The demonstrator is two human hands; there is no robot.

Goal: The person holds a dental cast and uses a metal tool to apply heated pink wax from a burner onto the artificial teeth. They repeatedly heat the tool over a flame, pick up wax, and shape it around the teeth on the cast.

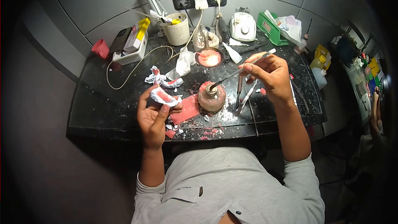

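Observation:
My left hand (151,121) grips a white plaster dental cast (164,96) with pink wax on it, fingers beneath and thumb at its near edge. My right hand (270,76) pinches a long thin wax spatula (232,75), tilted down to the left. Its dark tip overlaps the neck of a round glass spirit lamp (212,101). Just behind the held cast lies another plaster cast piece (171,83) with pink on it. A pink wax sheet (187,110) lies between my left hand and the lamp.
Behind the lamp is a pan of pink wax (209,59). Several metal tools, including a light-handled one (246,97), lie right of it. A white cable (120,86) loops on the left. A woven cup (177,31) and green box (271,29) stand at the back.

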